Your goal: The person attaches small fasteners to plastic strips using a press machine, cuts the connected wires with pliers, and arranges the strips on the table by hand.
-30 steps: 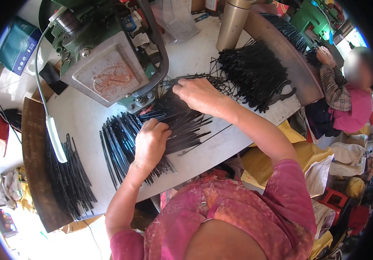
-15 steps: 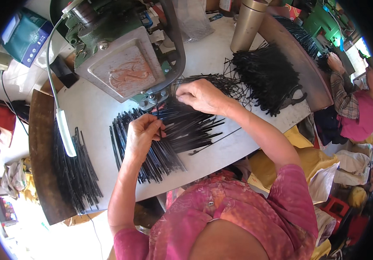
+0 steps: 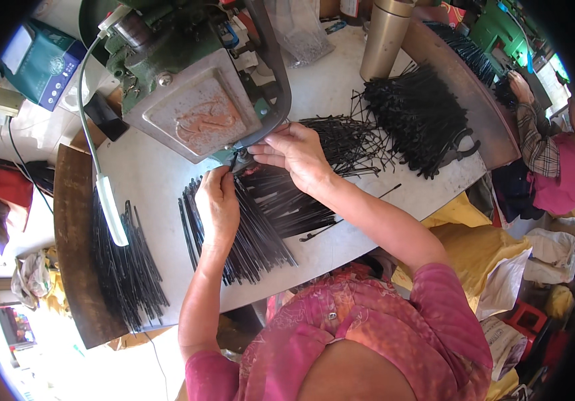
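Observation:
My left hand [image 3: 218,208] pinches a thin black strip [image 3: 234,160] just under the head of a green-and-grey machine [image 3: 197,113]. The strip's upper end is at the machine's working point. My right hand [image 3: 299,155] is at the right side of that point, thumb and fingers drawn together; anything between them is hidden. Under and beside my left hand a row of black strips [image 3: 257,240] lies fanned on the white table [image 3: 314,250]. More dark strips [image 3: 294,207] lie below my right hand, and a tangle of thin black pieces with knobbed ends [image 3: 351,144] spreads beyond it.
A bundle of black strips [image 3: 130,267] lies by the table's brown left rim [image 3: 77,240]. A white-tipped lamp arm [image 3: 110,210] hangs over it. A gold flask [image 3: 386,40] and a heap of black pieces [image 3: 417,113] stand at the right. Another person's hand [image 3: 520,87] works at far right.
My right hand has come down and left, closer to the machine's working point. My left hand has moved up toward the machine with the strip. The view has shifted slightly.

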`<state>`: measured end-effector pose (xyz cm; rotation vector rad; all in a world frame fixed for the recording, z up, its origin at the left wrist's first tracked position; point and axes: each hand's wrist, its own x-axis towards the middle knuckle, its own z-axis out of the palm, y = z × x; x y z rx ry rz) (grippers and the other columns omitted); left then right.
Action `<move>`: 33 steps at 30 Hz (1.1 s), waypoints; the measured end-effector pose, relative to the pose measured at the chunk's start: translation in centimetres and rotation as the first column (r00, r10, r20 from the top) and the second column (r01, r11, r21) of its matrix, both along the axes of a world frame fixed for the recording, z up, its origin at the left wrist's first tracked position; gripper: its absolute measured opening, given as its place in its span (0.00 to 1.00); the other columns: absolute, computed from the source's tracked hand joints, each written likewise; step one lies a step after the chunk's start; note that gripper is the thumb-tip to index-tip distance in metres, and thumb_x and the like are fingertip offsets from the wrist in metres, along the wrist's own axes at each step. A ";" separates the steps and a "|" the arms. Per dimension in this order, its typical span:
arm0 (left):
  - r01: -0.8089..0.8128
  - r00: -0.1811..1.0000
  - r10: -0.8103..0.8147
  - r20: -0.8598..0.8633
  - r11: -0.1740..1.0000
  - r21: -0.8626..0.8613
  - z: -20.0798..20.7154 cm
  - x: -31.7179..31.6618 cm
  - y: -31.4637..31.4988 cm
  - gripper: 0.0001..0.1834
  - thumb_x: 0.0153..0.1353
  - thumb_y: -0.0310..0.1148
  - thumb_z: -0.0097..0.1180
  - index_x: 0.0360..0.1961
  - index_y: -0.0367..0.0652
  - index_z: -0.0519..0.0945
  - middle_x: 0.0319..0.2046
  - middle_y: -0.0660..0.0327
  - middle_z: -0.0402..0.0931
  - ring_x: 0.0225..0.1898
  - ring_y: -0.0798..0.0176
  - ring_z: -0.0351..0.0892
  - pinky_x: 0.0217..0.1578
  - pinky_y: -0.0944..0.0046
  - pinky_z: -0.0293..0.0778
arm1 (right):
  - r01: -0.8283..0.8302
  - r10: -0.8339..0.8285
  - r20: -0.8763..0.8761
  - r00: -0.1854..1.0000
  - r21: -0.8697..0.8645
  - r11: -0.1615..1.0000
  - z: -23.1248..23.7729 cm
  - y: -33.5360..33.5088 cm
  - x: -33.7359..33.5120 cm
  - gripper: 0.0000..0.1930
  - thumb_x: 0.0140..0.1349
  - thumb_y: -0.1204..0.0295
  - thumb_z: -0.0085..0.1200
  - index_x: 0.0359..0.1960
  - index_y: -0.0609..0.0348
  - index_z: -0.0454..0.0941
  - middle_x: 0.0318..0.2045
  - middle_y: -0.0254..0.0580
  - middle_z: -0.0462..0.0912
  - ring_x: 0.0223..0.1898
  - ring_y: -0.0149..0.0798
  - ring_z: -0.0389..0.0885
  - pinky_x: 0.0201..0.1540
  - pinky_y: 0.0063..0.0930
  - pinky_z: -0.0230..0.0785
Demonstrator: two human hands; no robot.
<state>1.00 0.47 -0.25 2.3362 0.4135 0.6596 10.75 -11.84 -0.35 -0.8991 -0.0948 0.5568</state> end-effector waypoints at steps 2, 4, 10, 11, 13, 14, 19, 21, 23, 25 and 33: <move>-0.001 1.000 0.001 0.001 1.000 -0.028 -0.3 0.1 0.1 0.06 0.52 0.24 0.48 0.31 0.33 0.74 0.25 0.50 0.72 0.25 0.52 0.72 0.29 0.62 0.67 | 0.012 -0.012 0.004 1.000 0.000 1.000 -0.1 0.2 -0.2 0.06 0.56 0.78 0.45 0.33 0.70 0.66 0.32 0.49 0.75 0.32 0.41 0.78 0.35 0.29 0.73; -0.004 1.000 0.004 0.002 0.999 -0.055 -0.2 0.0 0.1 0.06 0.52 0.23 0.48 0.31 0.33 0.74 0.25 0.50 0.72 0.25 0.53 0.72 0.29 0.63 0.67 | 0.023 -0.023 0.009 1.000 0.001 1.000 -0.3 0.3 -0.3 0.06 0.56 0.78 0.45 0.33 0.69 0.65 0.32 0.49 0.75 0.32 0.40 0.78 0.35 0.29 0.73; 0.001 1.000 -0.001 0.007 0.997 -0.076 0.0 -0.1 -0.1 0.06 0.51 0.23 0.48 0.31 0.33 0.74 0.24 0.51 0.71 0.24 0.55 0.72 0.28 0.64 0.67 | -0.016 0.017 0.042 0.999 -0.043 0.999 -0.5 0.4 -0.3 0.06 0.59 0.76 0.43 0.35 0.68 0.67 0.35 0.50 0.75 0.37 0.42 0.77 0.41 0.31 0.73; -0.001 1.000 0.001 0.005 0.997 -0.076 0.1 0.0 -0.2 0.06 0.51 0.23 0.48 0.31 0.33 0.74 0.24 0.51 0.71 0.24 0.55 0.72 0.28 0.64 0.67 | 0.008 -0.007 0.044 0.999 -0.030 1.000 -0.3 0.4 -0.4 0.06 0.57 0.77 0.43 0.33 0.68 0.66 0.34 0.50 0.75 0.35 0.41 0.78 0.38 0.30 0.73; -0.002 1.000 0.003 0.004 0.997 -0.077 0.0 0.2 -0.3 0.06 0.51 0.22 0.48 0.30 0.33 0.74 0.24 0.51 0.71 0.24 0.55 0.72 0.28 0.64 0.67 | 0.032 -0.031 0.048 0.998 -0.017 0.999 -0.3 0.4 -0.4 0.05 0.56 0.78 0.44 0.32 0.69 0.65 0.32 0.50 0.75 0.32 0.40 0.78 0.35 0.29 0.73; 0.001 1.000 0.000 0.027 0.999 -0.033 -0.1 0.2 -0.2 0.05 0.51 0.23 0.48 0.30 0.33 0.74 0.24 0.51 0.71 0.24 0.54 0.72 0.27 0.63 0.67 | 0.019 -0.018 0.055 0.998 -0.027 0.999 -0.6 0.5 -0.3 0.05 0.58 0.78 0.43 0.33 0.68 0.66 0.33 0.50 0.75 0.35 0.41 0.78 0.38 0.30 0.73; 0.030 0.998 -0.035 0.049 0.994 0.106 -0.1 0.2 -0.3 0.05 0.51 0.22 0.48 0.31 0.35 0.74 0.25 0.52 0.71 0.25 0.52 0.73 0.26 0.62 0.68 | 0.008 -0.005 0.057 0.998 -0.055 0.998 -0.9 0.4 -0.2 0.05 0.59 0.78 0.42 0.34 0.68 0.68 0.35 0.50 0.75 0.37 0.41 0.77 0.41 0.31 0.73; -0.027 1.000 0.025 0.011 0.920 0.391 0.2 0.0 -1.0 0.05 0.52 0.24 0.47 0.31 0.37 0.73 0.25 0.52 0.70 0.23 0.51 0.71 0.25 0.60 0.67 | 0.015 -0.012 0.048 0.999 -0.070 0.997 -0.8 0.5 -0.3 0.05 0.59 0.78 0.42 0.34 0.68 0.67 0.35 0.51 0.75 0.37 0.41 0.77 0.41 0.31 0.73; -0.012 0.999 0.026 -0.025 0.896 0.444 0.6 -0.1 -1.3 0.05 0.52 0.24 0.47 0.31 0.38 0.73 0.26 0.53 0.69 0.23 0.49 0.71 0.25 0.58 0.67 | 0.016 -0.013 0.043 0.999 -0.070 0.997 -0.8 0.4 -0.2 0.05 0.59 0.78 0.42 0.34 0.69 0.67 0.35 0.51 0.75 0.37 0.41 0.77 0.41 0.30 0.73; 0.031 0.999 -0.004 -0.054 0.856 0.516 0.7 -0.1 -1.2 0.06 0.51 0.25 0.49 0.32 0.37 0.72 0.25 0.53 0.69 0.21 0.51 0.70 0.21 0.61 0.67 | 0.019 -0.016 0.040 0.999 -0.069 0.997 -0.7 0.2 -0.2 0.05 0.59 0.78 0.42 0.34 0.69 0.67 0.35 0.51 0.75 0.37 0.41 0.77 0.41 0.30 0.73; -0.023 0.992 -0.108 -0.072 0.405 -0.914 1.6 0.3 -0.6 0.10 0.54 0.33 0.51 0.30 0.36 0.71 0.20 0.63 0.69 0.18 0.73 0.66 0.15 0.74 0.62 | -0.198 0.193 -0.055 0.980 -0.101 0.975 0.2 -0.6 -0.5 0.06 0.55 0.76 0.48 0.33 0.64 0.70 0.33 0.45 0.75 0.36 0.38 0.77 0.41 0.31 0.71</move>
